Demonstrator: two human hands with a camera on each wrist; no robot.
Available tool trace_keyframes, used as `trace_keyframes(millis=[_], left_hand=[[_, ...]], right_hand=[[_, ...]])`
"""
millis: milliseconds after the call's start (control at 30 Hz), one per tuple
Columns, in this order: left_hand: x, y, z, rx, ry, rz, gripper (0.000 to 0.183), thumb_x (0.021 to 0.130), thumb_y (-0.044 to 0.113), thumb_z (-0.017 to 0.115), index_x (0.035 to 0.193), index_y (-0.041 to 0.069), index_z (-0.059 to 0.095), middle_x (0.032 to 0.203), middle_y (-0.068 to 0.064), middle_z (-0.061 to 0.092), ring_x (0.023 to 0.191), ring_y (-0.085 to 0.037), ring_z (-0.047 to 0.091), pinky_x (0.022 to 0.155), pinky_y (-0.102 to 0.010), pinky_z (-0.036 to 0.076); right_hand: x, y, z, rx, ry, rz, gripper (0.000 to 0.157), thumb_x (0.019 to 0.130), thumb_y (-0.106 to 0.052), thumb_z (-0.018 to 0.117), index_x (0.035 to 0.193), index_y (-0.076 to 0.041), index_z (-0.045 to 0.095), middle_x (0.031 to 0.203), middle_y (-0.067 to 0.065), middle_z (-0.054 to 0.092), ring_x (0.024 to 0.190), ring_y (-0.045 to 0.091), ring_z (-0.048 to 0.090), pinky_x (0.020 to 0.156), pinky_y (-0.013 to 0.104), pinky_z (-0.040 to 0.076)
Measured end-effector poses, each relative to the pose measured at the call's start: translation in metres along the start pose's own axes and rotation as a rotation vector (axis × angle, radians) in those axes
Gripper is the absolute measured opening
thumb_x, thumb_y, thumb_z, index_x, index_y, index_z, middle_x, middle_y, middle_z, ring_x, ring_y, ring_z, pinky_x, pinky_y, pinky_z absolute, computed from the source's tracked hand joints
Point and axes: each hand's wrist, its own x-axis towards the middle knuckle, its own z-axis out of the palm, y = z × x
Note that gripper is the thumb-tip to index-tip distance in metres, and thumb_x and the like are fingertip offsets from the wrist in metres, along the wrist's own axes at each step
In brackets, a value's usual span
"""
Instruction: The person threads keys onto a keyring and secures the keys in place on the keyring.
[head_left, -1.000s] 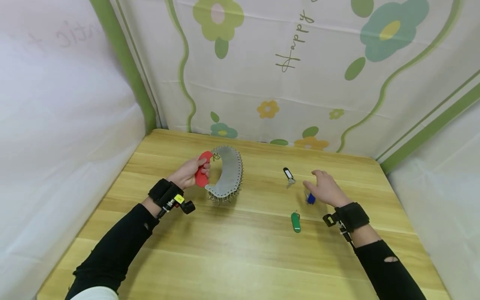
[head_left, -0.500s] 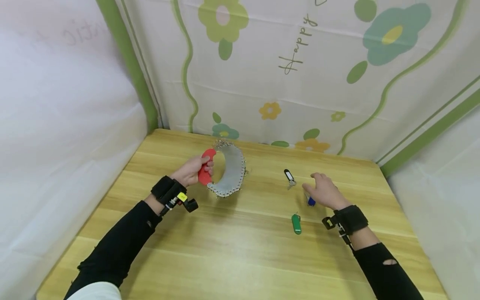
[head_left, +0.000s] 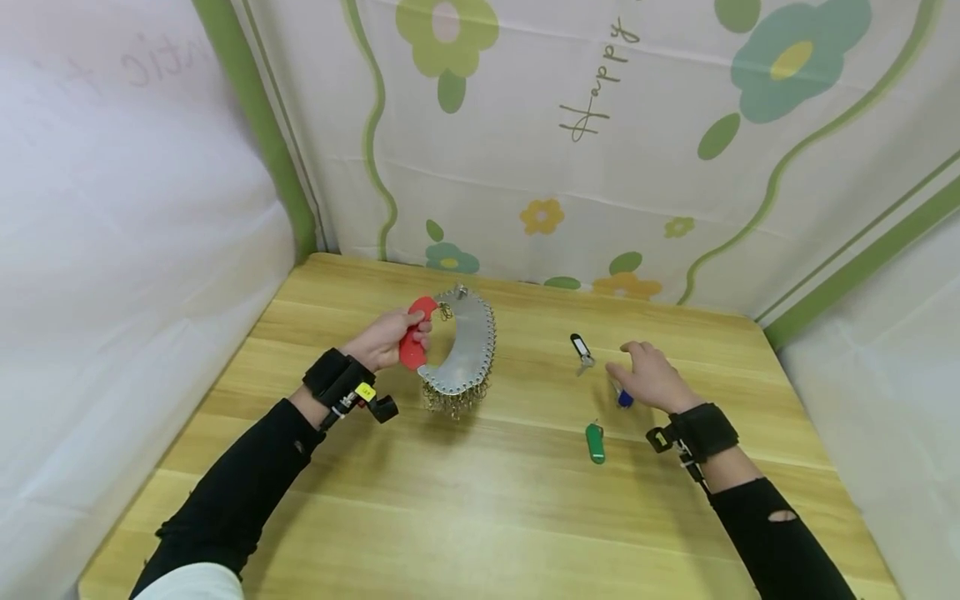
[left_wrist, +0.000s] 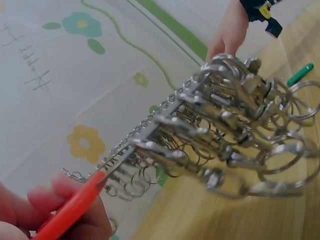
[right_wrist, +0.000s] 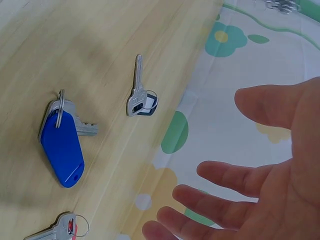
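Note:
My left hand grips the red handle of a large key ring holder, a grey crescent plate raised above the table. Many metal snap hooks with split rings dangle from its rim, blurred in the left wrist view. My right hand hovers, fingers spread and relaxed, holding nothing. Partly beneath it lies a key with a blue tag. To its left are a key with a black-framed tag and a green key tag. Another key with a bit of red shows in the right wrist view.
The wooden table runs back to a white cloth wall printed with flowers. White cloth also hangs along the left and right sides. Both wrists wear black camera straps.
The key ring holder has shifted slightly right and been shaken: its hooks flew up half a second ago and now hang down. My right hand and the tagged keys stay nearly still.

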Motion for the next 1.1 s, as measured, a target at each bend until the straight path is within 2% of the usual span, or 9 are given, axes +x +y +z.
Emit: trace_keyframes(millis=[100, 300, 467, 667, 900, 967, 1100], left_hand=[[0.002, -0.001, -0.001, 0.011, 0.032, -0.024, 0.050, 0.105, 0.018, 0.022, 0.150, 0.009, 0.002, 0.075, 0.000, 0.036, 0.058, -0.009, 0.034, 0.058, -0.021, 0.035], [0.007, -0.002, -0.008, 0.005, 0.080, -0.019, 0.051, 0.105, 0.017, 0.022, 0.150, 0.010, 0.001, 0.075, -0.001, 0.036, 0.057, -0.008, 0.033, 0.057, -0.022, 0.035], [0.007, -0.002, -0.010, 0.006, 0.080, -0.033, 0.050, 0.105, 0.017, 0.022, 0.150, 0.010, 0.001, 0.074, -0.001, 0.037, 0.056, -0.008, 0.034, 0.056, -0.021, 0.035], [0.009, -0.005, -0.009, 0.086, 0.077, -0.012, 0.050, 0.105, 0.017, 0.022, 0.149, 0.008, 0.001, 0.077, -0.001, 0.037, 0.057, -0.007, 0.034, 0.057, -0.021, 0.035], [0.009, -0.010, -0.015, -0.056, 0.101, -0.052, 0.051, 0.105, 0.017, 0.022, 0.150, 0.012, 0.000, 0.078, -0.001, 0.036, 0.057, -0.008, 0.034, 0.057, -0.020, 0.034], [0.008, -0.010, -0.017, -0.058, 0.109, -0.053, 0.051, 0.105, 0.016, 0.022, 0.150, 0.012, 0.000, 0.078, -0.001, 0.036, 0.057, -0.008, 0.033, 0.057, -0.021, 0.034], [0.010, -0.008, -0.019, -0.006, 0.123, -0.005, 0.051, 0.105, 0.017, 0.022, 0.150, 0.010, 0.000, 0.079, -0.002, 0.035, 0.058, -0.009, 0.034, 0.058, -0.022, 0.035]], right_hand=[[0.000, -0.001, -0.001, -0.002, -0.003, 0.008, 0.063, 0.098, -0.037, 0.046, 0.135, 0.013, 0.035, 0.133, 0.039, 0.033, 0.121, 0.055, 0.032, 0.089, 0.061, 0.037], [-0.001, -0.003, -0.002, 0.007, -0.003, 0.012, 0.064, 0.098, -0.038, 0.047, 0.134, 0.013, 0.035, 0.134, 0.040, 0.031, 0.121, 0.056, 0.030, 0.091, 0.062, 0.034], [-0.002, -0.001, -0.002, 0.000, 0.004, 0.017, 0.062, 0.098, -0.037, 0.047, 0.134, 0.013, 0.037, 0.134, 0.039, 0.031, 0.122, 0.055, 0.030, 0.092, 0.062, 0.034], [-0.003, 0.000, -0.003, 0.008, -0.001, 0.019, 0.062, 0.098, -0.037, 0.047, 0.134, 0.013, 0.037, 0.134, 0.039, 0.031, 0.122, 0.055, 0.029, 0.092, 0.061, 0.034], [-0.004, -0.002, -0.003, 0.012, -0.009, 0.008, 0.060, 0.098, -0.034, 0.048, 0.133, 0.013, 0.038, 0.134, 0.038, 0.031, 0.122, 0.055, 0.030, 0.092, 0.061, 0.034], [-0.003, -0.002, -0.002, 0.008, -0.017, 0.004, 0.061, 0.098, -0.036, 0.047, 0.133, 0.013, 0.039, 0.134, 0.038, 0.031, 0.122, 0.055, 0.030, 0.092, 0.061, 0.035], [-0.002, -0.001, -0.001, -0.001, -0.011, 0.002, 0.061, 0.098, -0.037, 0.047, 0.133, 0.012, 0.040, 0.134, 0.037, 0.032, 0.122, 0.054, 0.031, 0.092, 0.060, 0.035]])
